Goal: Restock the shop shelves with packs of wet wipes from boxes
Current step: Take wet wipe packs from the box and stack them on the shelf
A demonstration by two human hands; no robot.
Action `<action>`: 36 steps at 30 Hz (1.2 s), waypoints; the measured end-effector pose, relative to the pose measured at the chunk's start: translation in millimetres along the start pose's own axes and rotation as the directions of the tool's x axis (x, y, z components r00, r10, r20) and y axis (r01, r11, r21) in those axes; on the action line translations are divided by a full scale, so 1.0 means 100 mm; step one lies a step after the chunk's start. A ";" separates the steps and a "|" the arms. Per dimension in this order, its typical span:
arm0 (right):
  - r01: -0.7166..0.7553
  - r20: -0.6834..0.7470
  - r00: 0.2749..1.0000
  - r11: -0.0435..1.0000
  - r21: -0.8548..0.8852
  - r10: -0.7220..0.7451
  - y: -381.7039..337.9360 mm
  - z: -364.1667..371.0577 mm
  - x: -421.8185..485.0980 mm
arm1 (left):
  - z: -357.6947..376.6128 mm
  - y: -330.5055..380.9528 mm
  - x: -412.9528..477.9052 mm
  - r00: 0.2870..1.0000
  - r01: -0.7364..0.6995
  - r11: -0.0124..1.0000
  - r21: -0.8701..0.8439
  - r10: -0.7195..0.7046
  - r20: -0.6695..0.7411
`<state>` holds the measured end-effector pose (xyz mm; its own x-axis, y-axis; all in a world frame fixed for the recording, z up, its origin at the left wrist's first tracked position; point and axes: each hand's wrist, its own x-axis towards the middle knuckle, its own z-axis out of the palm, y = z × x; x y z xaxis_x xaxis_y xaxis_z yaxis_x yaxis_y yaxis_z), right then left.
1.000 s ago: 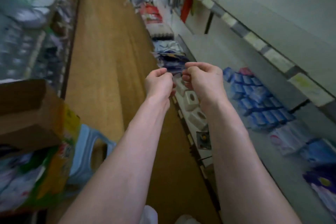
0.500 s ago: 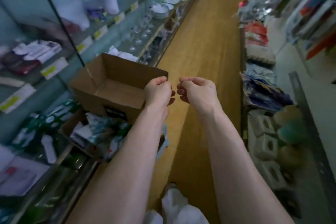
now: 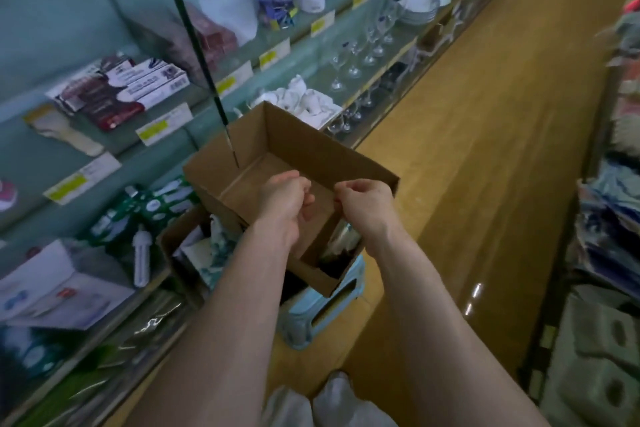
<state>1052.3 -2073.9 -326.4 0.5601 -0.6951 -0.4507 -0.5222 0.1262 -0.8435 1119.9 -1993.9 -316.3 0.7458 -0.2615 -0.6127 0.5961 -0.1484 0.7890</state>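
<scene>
An open, empty cardboard box [image 3: 311,146] sits tilted on top of a second open box [image 3: 173,239], which holds green and white wet wipe packs [image 3: 216,253]. Both boxes rest on a light blue plastic stool [image 3: 325,302] at the left shelving. My left hand [image 3: 284,204] and my right hand [image 3: 363,204] hover side by side over the near part of the empty box. Their fingers are curled, and nothing shows in either hand. More soft packs [image 3: 602,218] lie on the right-hand shelf.
The left shelves [image 3: 162,128] carry flat boxes, light bulbs [image 3: 141,260], wine glasses [image 3: 353,55] and stacked plates. A wooden aisle floor [image 3: 485,149] runs ahead between the shelf rows. Grey tissue boxes [image 3: 602,340] sit low on the right, and my shoes [image 3: 332,399] show below.
My view has swung from the right-hand shelf to the left side of the aisle. The dark pack held between both hands a second ago is gone. The hands now hang over the empty box.
</scene>
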 end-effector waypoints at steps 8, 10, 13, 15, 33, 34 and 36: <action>-0.161 -0.014 0.985 0.904 -0.396 0.169 0.15 0.37 0.36 | 0.16 -0.06 0.41 0.959 0.253 0.956 0.151 -0.268 0.092; -0.245 -0.052 0.967 0.850 -0.467 0.251 0.19 0.41 0.44 | 0.17 -0.12 0.51 0.922 0.345 0.920 0.183 -0.369 0.115; -0.270 -0.075 0.959 0.808 -0.524 0.272 0.22 0.43 0.53 | 0.17 -0.17 0.66 0.896 0.407 0.892 0.195 -0.432 0.103; -0.223 -0.107 0.975 0.838 -0.499 0.195 0.24 0.43 0.57 | 0.16 -0.21 0.77 0.887 0.421 0.873 0.246 -0.453 0.090; -0.448 -0.134 0.886 0.750 -0.487 0.443 0.53 0.91 0.94 | 0.03 -0.20 1.18 0.818 0.495 0.821 0.285 -0.551 0.167; -0.451 -0.149 0.886 0.745 -0.490 0.438 0.54 0.92 0.94 | 0.03 -0.21 1.18 0.810 0.506 0.816 0.278 -0.561 0.173; -0.429 -0.194 0.901 0.735 -0.525 0.388 0.56 0.93 0.93 | 0.03 -0.22 1.16 0.797 0.523 0.818 0.240 -0.569 0.201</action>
<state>1134.9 -2066.1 -442.3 0.1774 -0.7147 -0.6766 -0.9618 0.0196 -0.2729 1192.5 -2024.2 -404.2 0.1951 -0.3161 -0.9285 0.8063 -0.4873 0.3353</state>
